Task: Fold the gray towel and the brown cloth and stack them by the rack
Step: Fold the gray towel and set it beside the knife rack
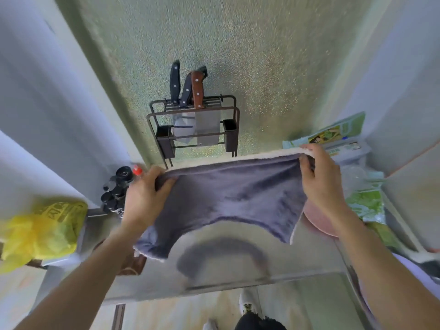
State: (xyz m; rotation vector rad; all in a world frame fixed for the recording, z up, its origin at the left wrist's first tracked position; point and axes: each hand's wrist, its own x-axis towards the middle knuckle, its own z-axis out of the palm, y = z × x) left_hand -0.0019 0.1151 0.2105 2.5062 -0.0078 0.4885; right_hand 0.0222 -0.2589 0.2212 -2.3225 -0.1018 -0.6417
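The gray towel [228, 198] hangs stretched in the air above the metal counter [214, 277], its cream underside showing along the top edge. My left hand [145, 196] pinches its upper left corner. My right hand [321, 182] pinches its upper right corner. The towel's lower edge sags in the middle and casts a dark shadow on the counter. A brown cloth [133, 263] lies low at the left, mostly hidden under my left forearm. The dark wire knife rack [194, 129] stands against the back wall just beyond the towel.
Several knives [188, 89] stick up from the rack. Dark spice bottles and a red-capped bottle [119, 186] stand at the left. A yellow plastic bag [42, 232] sits far left. A pink bowl [319, 222] and green packets [366, 206] crowd the right side.
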